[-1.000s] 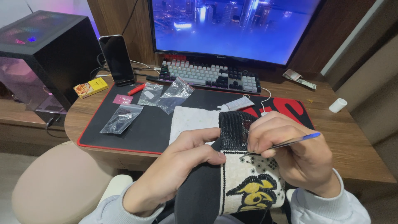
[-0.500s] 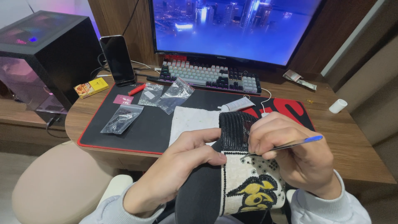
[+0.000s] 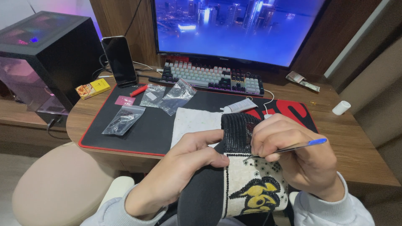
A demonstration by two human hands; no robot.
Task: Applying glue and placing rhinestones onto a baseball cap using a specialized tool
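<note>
My left hand [image 3: 184, 167] grips the left side of a dark curved object [image 3: 234, 134] whose top is covered with black beads. Its lower white panel [image 3: 251, 184] carries a yellow and black figure. My right hand [image 3: 297, 159] pinches thin metal tweezers with a blue tip [image 3: 289, 148]. The tweezers' point rests where the black beads meet the white panel. A white cloth [image 3: 192, 123] lies on the mat just behind my hands.
A black desk mat with a red edge [image 3: 146, 138] holds several clear plastic bags [image 3: 123, 119], a small white tube [image 3: 240, 105] and a red pen [image 3: 138, 90]. Behind stand a keyboard [image 3: 209, 77], a monitor [image 3: 234, 29], a phone [image 3: 119, 60] and a computer case [image 3: 46, 58]. A beige stool [image 3: 58, 188] sits at left.
My right hand has shifted slightly and the tweezers' point has settled lower on the beaded edge. My left hand keeps the same grip.
</note>
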